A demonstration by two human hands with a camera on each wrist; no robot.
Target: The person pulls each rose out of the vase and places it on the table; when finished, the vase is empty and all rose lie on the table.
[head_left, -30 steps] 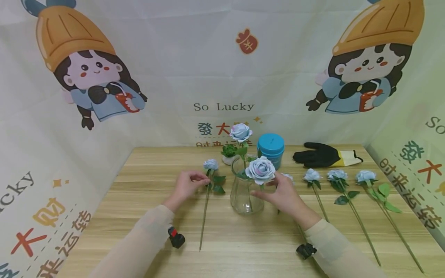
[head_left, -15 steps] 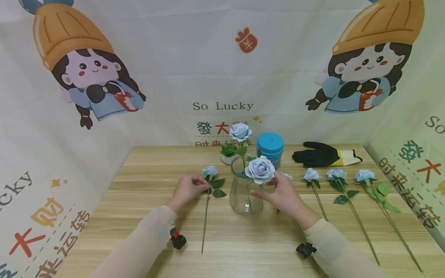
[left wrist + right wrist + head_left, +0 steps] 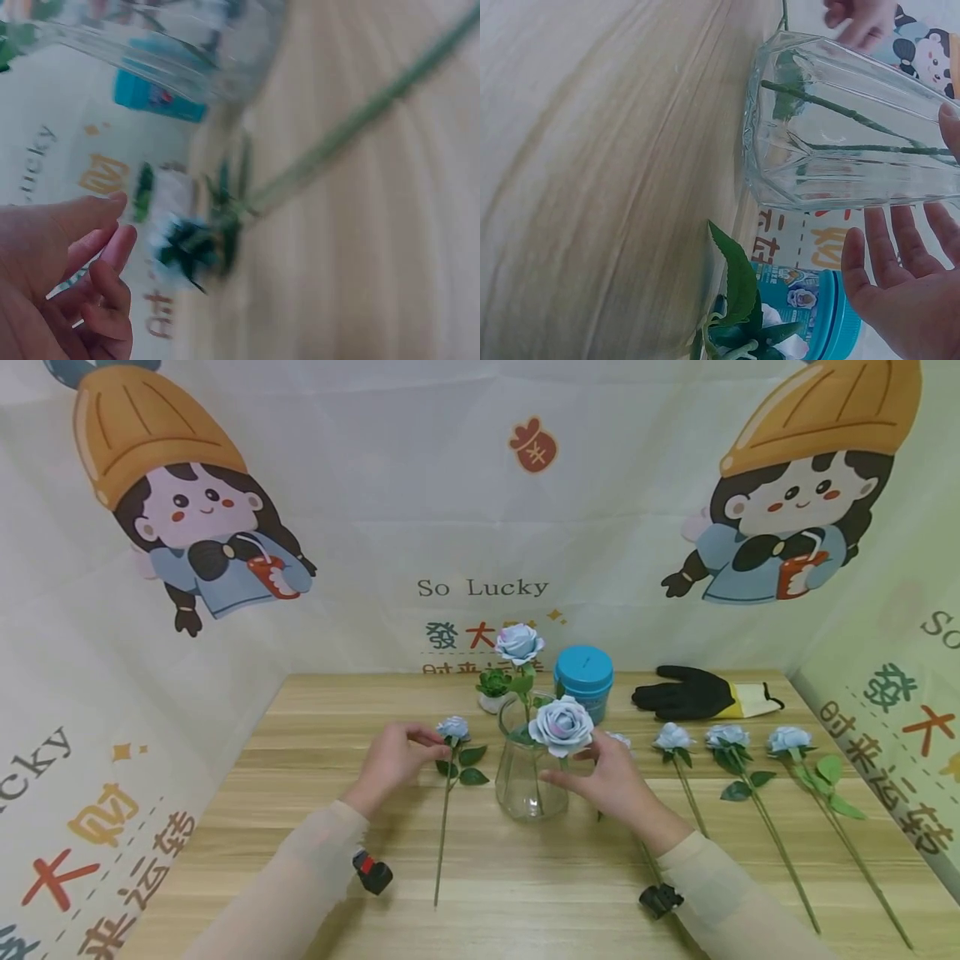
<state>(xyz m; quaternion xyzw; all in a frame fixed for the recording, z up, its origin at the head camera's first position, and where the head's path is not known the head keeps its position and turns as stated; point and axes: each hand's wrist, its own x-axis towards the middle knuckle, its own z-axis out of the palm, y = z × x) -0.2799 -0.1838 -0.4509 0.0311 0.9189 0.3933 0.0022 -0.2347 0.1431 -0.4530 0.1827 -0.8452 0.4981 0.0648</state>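
In the head view my left hand (image 3: 397,756) is beside a light-blue artificial rose (image 3: 453,729) lying on the table. The left wrist view shows a gap between that rose (image 3: 187,251) and my loosely bent fingers; nothing is between them. My right hand (image 3: 611,777) holds the clear glass vase (image 3: 528,797) at its right side, thumb in front and fingers behind. Two roses stand in the vase: a taller one (image 3: 519,644) at the back and a lower one (image 3: 562,727) leaning to the front right. Their stems (image 3: 855,116) show through the glass.
Several more blue roses (image 3: 727,740) lie to the right, one partly hidden by my right arm. Behind the vase are a blue-lidded jar (image 3: 584,672) and a small potted plant (image 3: 494,689). A black glove (image 3: 682,695) lies at the back right.
My left hand dips towards the lying rose's stem, then rises slightly back and away. That rose's stem end has shifted a little. The right hand and vase keep their place.
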